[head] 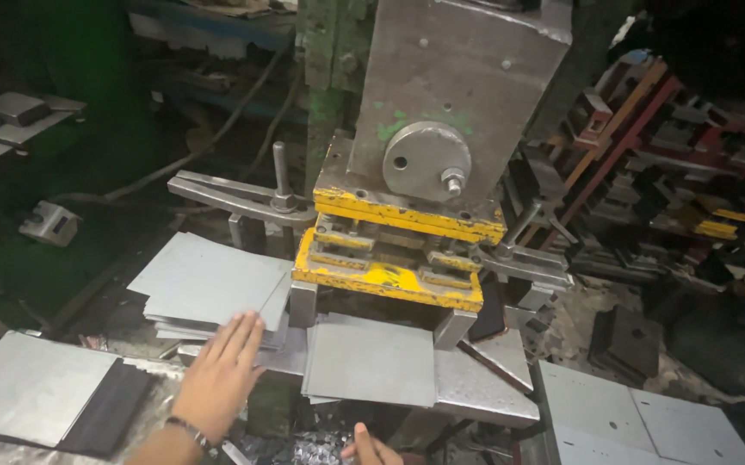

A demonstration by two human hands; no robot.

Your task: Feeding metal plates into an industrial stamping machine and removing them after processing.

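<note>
My left hand (222,370) lies flat with fingers spread and straight, its fingertips touching the near edge of a stack of grey metal sheets (204,284) left of centre in the frame; it clasps nothing. A dark band circles that wrist. My right hand (370,448) shows only partly at the bottom edge, fingers bent, just below a single grey sheet (372,362) that lies flat on the press bed, under the yellow die block (389,280); I cannot tell whether it grips anything. The two hands are apart. Above the yellow block rises the grey ram housing (467,77) with a round disc on its face. At lower left another sheet pile (32,387) rests on the worktop, and pale punched panels (639,422) lie at lower right. Racks of dark tooling (673,172) fill the upper right.
</note>
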